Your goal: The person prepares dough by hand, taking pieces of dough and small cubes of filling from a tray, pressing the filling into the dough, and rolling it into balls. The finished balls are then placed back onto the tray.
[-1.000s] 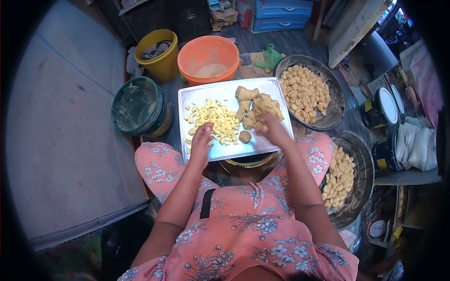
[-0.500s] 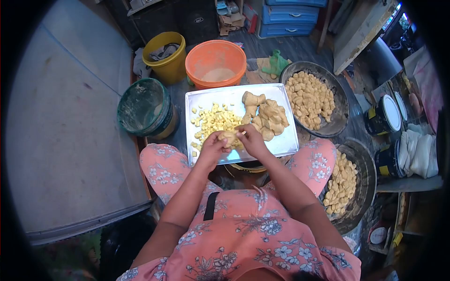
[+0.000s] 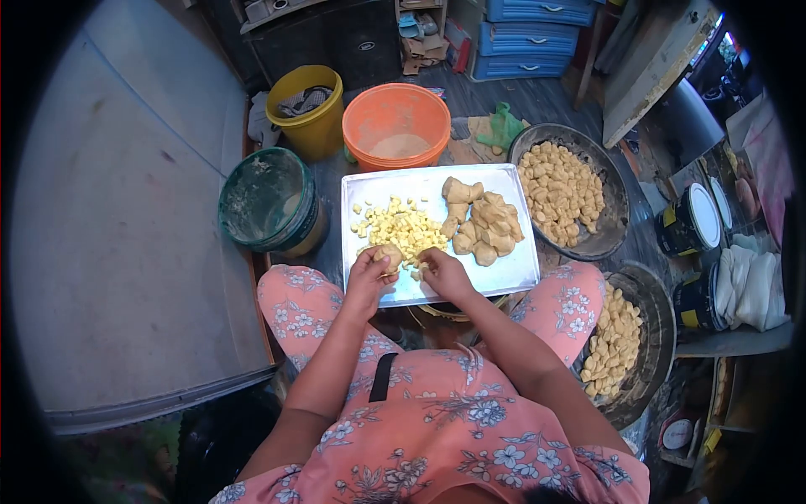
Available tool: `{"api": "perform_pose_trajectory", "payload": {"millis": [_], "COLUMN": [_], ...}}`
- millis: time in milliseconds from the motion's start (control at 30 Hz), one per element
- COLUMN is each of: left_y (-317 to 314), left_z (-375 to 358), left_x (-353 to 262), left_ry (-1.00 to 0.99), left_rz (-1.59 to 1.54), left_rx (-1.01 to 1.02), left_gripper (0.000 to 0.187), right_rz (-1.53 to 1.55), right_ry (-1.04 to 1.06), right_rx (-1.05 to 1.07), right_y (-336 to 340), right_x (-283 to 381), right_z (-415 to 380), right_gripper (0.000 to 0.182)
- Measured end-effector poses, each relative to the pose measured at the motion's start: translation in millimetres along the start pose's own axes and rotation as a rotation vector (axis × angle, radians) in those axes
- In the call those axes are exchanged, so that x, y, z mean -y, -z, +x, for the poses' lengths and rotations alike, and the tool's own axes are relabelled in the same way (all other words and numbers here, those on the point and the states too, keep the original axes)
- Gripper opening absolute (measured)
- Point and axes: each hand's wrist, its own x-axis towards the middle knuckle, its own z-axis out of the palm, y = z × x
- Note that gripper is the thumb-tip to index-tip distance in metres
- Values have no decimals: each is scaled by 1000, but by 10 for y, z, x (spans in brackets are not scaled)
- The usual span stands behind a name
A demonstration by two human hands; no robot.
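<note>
My left hand (image 3: 368,277) is closed round a lump of tan dough (image 3: 388,257), held above the near left part of a silver metal tray (image 3: 495,284). Fingertips of my right hand (image 3: 445,273) pinch at the near edge of a pile of small yellow cubes (image 3: 403,228); a cube seems to be between them, partly hidden. Larger pieces of tan dough (image 3: 489,225) lie heaped on the tray's right side, beside the cubes. The tray rests in front of me, between my knees.
Two dark round basins, one far right (image 3: 621,206) and one near right (image 3: 659,336), hold many small dough pieces. Behind the tray stand an orange tub (image 3: 397,126) and a yellow bucket (image 3: 304,130). Left of it is a green bucket (image 3: 267,202). Lidded pails (image 3: 688,218) line the right.
My right hand has moved away from the dough lump in my left hand, down to the yellow cubes. My left hand still holds the lump, slightly lower and to the left.
</note>
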Motion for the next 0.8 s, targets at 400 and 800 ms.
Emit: {"api": "perform_pose_trajectory", "payload": {"millis": [400, 800], "left_y": [-119, -269], "left_z": [21, -3], "left_x": [118, 221], "left_ry": [47, 51], "left_rz": [35, -14], "left_rx": [32, 165], "left_gripper": [28, 31], "right_rz": [613, 441], "right_ry": [-152, -123], "right_rx": [-60, -263], "right_y": [233, 344], "right_x": [-336, -381], "right_z": [-8, 13], "right_gripper": [34, 24]}}
